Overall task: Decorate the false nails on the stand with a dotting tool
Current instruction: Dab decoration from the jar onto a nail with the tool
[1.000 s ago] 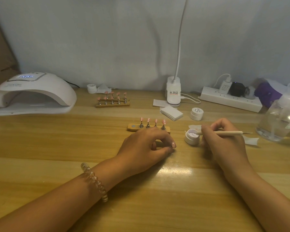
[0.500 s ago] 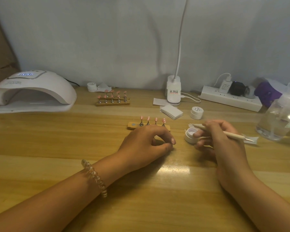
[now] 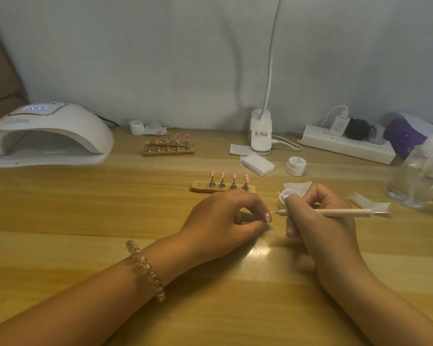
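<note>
A wooden stand [image 3: 224, 188] holds several pink false nails [image 3: 222, 175] with white dots on metal pegs; its left magnet spot is bare. In front of it, my left hand [image 3: 225, 221] rests on the table with its fingers curled, pinching a pale pink false nail [image 3: 268, 217] at the fingertips; whatever carries it is hidden. My right hand [image 3: 318, 221] grips a beige dotting tool [image 3: 345, 212] lying level, its thin metal tip touching that nail. An open white gel pot [image 3: 285, 196] stands just behind my right knuckles.
A white nail lamp [image 3: 48, 136] stands far left. A second stand of pink nails [image 3: 168, 146], small pots [image 3: 296, 166], wipes [image 3: 256, 164], a clip lamp [image 3: 261, 132], a power strip [image 3: 345, 146] and a clear jar [image 3: 420, 176] line the back and right.
My right hand drew the dotting tool away from the open pot and swung it level, bringing its tip to the nail at my left fingertips. My left hand stayed put.
</note>
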A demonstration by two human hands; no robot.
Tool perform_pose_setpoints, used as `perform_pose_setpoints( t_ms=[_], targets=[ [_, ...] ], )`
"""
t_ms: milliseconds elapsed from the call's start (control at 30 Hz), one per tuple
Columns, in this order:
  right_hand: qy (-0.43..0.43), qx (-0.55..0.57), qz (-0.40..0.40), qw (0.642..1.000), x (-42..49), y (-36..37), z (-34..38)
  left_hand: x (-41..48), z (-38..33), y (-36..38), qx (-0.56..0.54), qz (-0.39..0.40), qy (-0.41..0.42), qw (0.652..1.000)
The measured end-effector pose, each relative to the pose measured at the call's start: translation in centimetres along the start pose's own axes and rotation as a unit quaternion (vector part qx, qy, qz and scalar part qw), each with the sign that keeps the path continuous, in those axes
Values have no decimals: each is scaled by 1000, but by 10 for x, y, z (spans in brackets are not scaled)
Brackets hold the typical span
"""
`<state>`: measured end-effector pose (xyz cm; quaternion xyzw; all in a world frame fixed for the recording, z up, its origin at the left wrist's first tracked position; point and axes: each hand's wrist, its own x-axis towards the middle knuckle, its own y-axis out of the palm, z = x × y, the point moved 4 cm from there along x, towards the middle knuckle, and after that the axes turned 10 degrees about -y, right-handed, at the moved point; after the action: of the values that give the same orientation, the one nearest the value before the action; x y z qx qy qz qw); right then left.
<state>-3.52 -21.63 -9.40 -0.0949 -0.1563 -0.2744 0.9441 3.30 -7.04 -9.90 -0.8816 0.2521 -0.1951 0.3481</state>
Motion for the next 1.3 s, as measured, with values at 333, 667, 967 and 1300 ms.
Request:
perform_pose_setpoints(
  t_ms=[333,667,967,1300],
  targets=[
    [-6,-2,10,1000,1,1,-2,2,2,1,-10,3,-1,1000],
    [-10,1,14,1000,2,3,-1,2,2,0,-18,1,2,1000],
    [-7,5,12,1000,1,2,-2,1,2,0,-15,1,-1,1000],
    [-10,13,-4,1000,1,-1,-1,1,1,0,-13,5,-2,1000]
  ],
)
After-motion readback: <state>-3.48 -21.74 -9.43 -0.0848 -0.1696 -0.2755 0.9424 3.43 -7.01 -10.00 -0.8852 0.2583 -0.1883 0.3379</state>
